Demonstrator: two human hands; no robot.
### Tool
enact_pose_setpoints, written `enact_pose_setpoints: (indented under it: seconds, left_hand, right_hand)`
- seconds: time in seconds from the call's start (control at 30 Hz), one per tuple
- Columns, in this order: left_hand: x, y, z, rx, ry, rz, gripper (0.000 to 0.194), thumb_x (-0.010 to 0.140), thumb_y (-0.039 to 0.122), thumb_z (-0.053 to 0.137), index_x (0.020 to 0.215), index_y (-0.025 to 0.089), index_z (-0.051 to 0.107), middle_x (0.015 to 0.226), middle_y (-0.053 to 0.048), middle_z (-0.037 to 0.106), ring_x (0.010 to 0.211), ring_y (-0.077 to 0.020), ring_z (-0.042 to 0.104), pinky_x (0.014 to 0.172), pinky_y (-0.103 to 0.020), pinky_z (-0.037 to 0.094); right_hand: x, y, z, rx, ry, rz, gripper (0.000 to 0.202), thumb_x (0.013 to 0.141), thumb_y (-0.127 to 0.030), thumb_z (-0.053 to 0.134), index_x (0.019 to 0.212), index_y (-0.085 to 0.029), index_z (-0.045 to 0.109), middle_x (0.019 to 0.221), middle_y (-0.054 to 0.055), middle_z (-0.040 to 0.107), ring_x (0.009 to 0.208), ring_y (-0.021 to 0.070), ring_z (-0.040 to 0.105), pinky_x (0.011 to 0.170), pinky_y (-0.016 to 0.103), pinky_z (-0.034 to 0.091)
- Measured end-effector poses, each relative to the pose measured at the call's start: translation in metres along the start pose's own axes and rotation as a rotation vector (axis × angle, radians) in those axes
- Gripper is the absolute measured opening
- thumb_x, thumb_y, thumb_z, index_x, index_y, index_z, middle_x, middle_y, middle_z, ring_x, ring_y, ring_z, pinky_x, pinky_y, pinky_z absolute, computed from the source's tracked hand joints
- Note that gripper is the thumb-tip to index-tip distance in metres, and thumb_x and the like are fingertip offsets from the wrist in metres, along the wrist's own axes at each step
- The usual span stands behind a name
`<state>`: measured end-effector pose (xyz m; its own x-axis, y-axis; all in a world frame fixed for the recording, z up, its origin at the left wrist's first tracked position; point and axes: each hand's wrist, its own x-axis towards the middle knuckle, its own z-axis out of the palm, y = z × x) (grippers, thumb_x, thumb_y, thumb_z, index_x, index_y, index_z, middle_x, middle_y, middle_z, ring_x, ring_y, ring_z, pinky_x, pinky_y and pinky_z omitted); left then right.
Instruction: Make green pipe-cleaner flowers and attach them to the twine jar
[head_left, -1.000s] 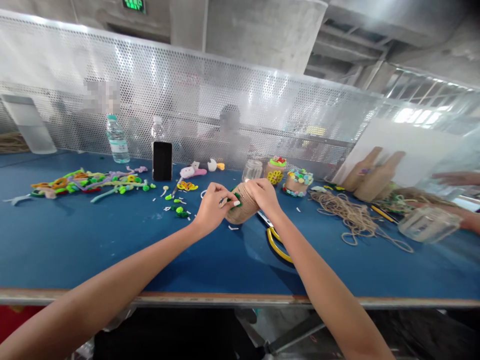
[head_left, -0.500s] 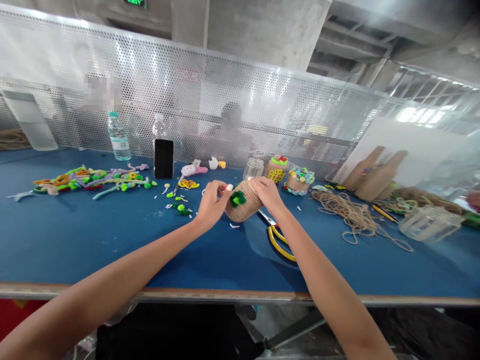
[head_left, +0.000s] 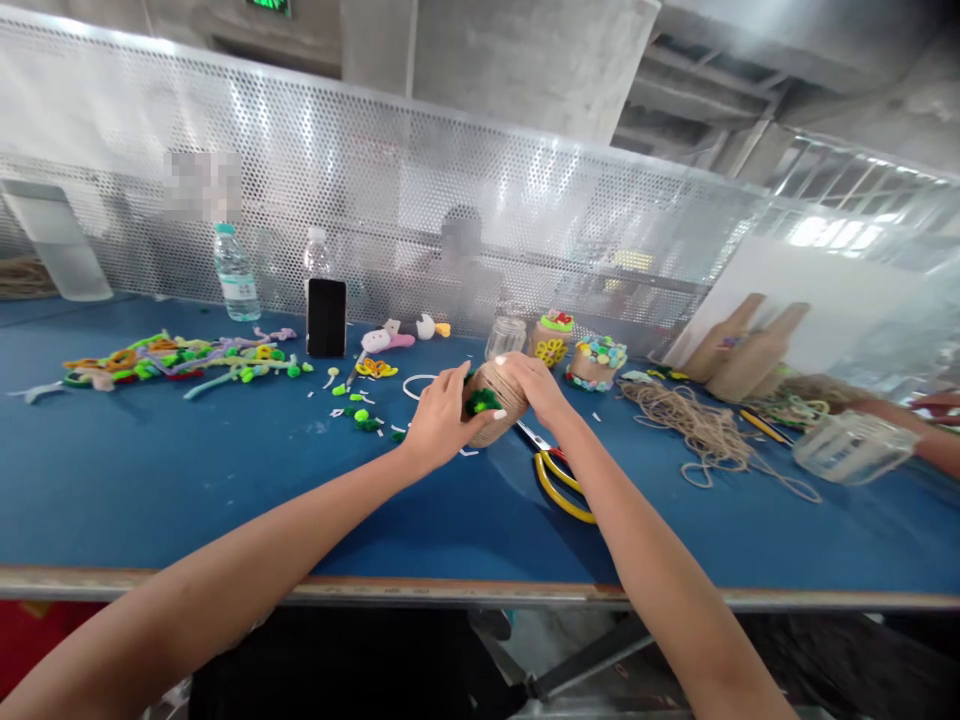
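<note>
A twine-wrapped jar [head_left: 501, 398], tilted, is held between both hands just above the blue table. On its side sits a green fuzzy flower [head_left: 481, 402] with a brighter green middle. My left hand [head_left: 444, 415] is closed round the jar's left side, its thumb at the flower's lower edge. From the right, my right hand [head_left: 534, 385] grips the jar's upper side with bent fingers. Yellow-handled scissors [head_left: 559, 485] lie below my right wrist, partly hidden by the forearm. Several green fuzzy bits [head_left: 365, 418] and white paper scraps lie to the left of my left hand.
Colourful pipe cleaners [head_left: 161, 362], a phone [head_left: 326, 317] and water bottles [head_left: 237, 278] stand or lie at left. Behind are a glass jar [head_left: 508, 335] and decorated jars [head_left: 550, 345]. Loose twine [head_left: 690, 415] and a clear container [head_left: 855, 447] lie right, near another person's arm [head_left: 926, 440].
My left hand has moved right onto the jar, its thumb now by the green flower. The right hand keeps its hold. Another person's arm has come in at the far right.
</note>
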<state>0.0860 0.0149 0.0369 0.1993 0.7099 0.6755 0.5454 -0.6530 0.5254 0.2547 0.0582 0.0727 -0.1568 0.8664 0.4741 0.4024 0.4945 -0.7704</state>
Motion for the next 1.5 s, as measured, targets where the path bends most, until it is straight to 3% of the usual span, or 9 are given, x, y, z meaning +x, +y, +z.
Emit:
enact_pose_setpoints:
  seconds: [0.2, 0.27, 0.43, 0.77, 0.87, 0.97, 1.1, 1.23, 1.5]
  left_hand:
    - [0.002, 0.001, 0.005, 0.001, 0.018, -0.071, 0.04, 0.08, 0.036, 0.064, 0.113, 0.017, 0.051, 0.11, -0.012, 0.059, 0.107, -0.0282, 0.055, 0.09, -0.046, 0.045]
    - [0.003, -0.002, 0.002, -0.011, -0.003, -0.068, 0.049, 0.075, 0.037, 0.07, 0.115, 0.017, 0.05, 0.111, -0.012, 0.058, 0.108, -0.0279, 0.055, 0.092, -0.044, 0.045]
    - [0.002, -0.01, -0.007, -0.011, -0.092, -0.021, 0.095, 0.051, 0.041, 0.085, 0.131, 0.019, 0.039, 0.13, -0.017, 0.046, 0.123, -0.0357, 0.043, 0.1, -0.053, 0.036]
    - [0.0, -0.012, -0.008, -0.027, -0.15, 0.005, 0.079, 0.064, 0.03, 0.079, 0.131, 0.021, 0.039, 0.125, -0.014, 0.047, 0.124, -0.0317, 0.042, 0.102, -0.05, 0.034]
    - [0.0, -0.011, -0.008, -0.052, -0.165, -0.052, 0.086, 0.062, 0.033, 0.079, 0.135, 0.019, 0.034, 0.132, -0.017, 0.042, 0.127, -0.0339, 0.038, 0.104, -0.053, 0.031]
    - [-0.001, -0.013, -0.008, -0.097, -0.198, -0.145, 0.114, 0.054, 0.042, 0.083, 0.142, 0.013, 0.018, 0.138, -0.024, 0.034, 0.128, -0.0387, 0.036, 0.102, -0.055, 0.032]
    - [-0.003, -0.019, -0.012, -0.181, -0.295, -0.224, 0.126, 0.052, 0.045, 0.082, 0.145, 0.009, 0.005, 0.123, -0.022, 0.053, 0.114, -0.0348, 0.053, 0.094, -0.049, 0.043]
    - [-0.002, -0.022, -0.019, -0.19, -0.327, -0.258, 0.122, 0.051, 0.044, 0.083, 0.144, 0.009, 0.011, 0.105, -0.015, 0.063, 0.101, -0.0316, 0.061, 0.089, -0.047, 0.046]
    - [0.003, -0.025, -0.025, -0.097, -0.237, -0.185, 0.104, 0.049, 0.045, 0.085, 0.133, 0.009, 0.034, 0.101, -0.013, 0.058, 0.09, -0.0278, 0.061, 0.079, -0.044, 0.052]
  right_hand:
    - [0.004, 0.0, 0.002, 0.021, -0.009, -0.007, 0.021, 0.09, -0.031, 0.056, 0.102, -0.013, 0.061, 0.103, 0.005, 0.063, 0.091, 0.0192, 0.062, 0.079, 0.039, 0.052]
    - [0.004, 0.001, 0.002, 0.041, -0.015, -0.005, 0.021, 0.091, -0.03, 0.056, 0.102, -0.014, 0.061, 0.104, 0.006, 0.063, 0.091, 0.0194, 0.062, 0.08, 0.039, 0.052]
    - [0.001, 0.005, -0.004, 0.128, -0.059, 0.014, 0.023, 0.091, -0.033, 0.055, 0.102, -0.013, 0.062, 0.106, 0.006, 0.063, 0.095, 0.0208, 0.062, 0.082, 0.041, 0.051]
    - [0.001, 0.022, -0.008, 0.321, -0.194, -0.031, 0.035, 0.092, -0.043, 0.05, 0.109, -0.014, 0.062, 0.111, 0.008, 0.065, 0.102, 0.0226, 0.061, 0.092, 0.046, 0.045]
    - [-0.001, 0.016, -0.01, 0.331, -0.239, -0.059, 0.042, 0.089, -0.049, 0.051, 0.112, -0.015, 0.062, 0.114, 0.009, 0.065, 0.106, 0.0238, 0.06, 0.094, 0.048, 0.043]
    - [-0.002, 0.007, -0.017, 0.297, -0.252, -0.087, 0.033, 0.077, -0.049, 0.065, 0.088, -0.02, 0.072, 0.131, 0.007, 0.057, 0.122, 0.0279, 0.049, 0.1, 0.044, 0.038]
    - [0.0, 0.0, -0.029, 0.22, -0.201, -0.097, 0.021, 0.07, -0.041, 0.074, 0.061, -0.023, 0.073, 0.144, -0.002, 0.042, 0.133, 0.0306, 0.035, 0.109, 0.04, 0.025]
    - [0.002, 0.003, -0.034, 0.22, -0.255, -0.066, 0.021, 0.076, -0.044, 0.069, 0.082, -0.025, 0.076, 0.146, 0.001, 0.039, 0.132, 0.0302, 0.036, 0.104, 0.044, 0.033]
    - [-0.002, 0.005, -0.033, 0.3, -0.379, -0.032, 0.024, 0.084, -0.042, 0.061, 0.102, -0.029, 0.071, 0.137, 0.002, 0.051, 0.12, 0.0239, 0.051, 0.099, 0.043, 0.042]
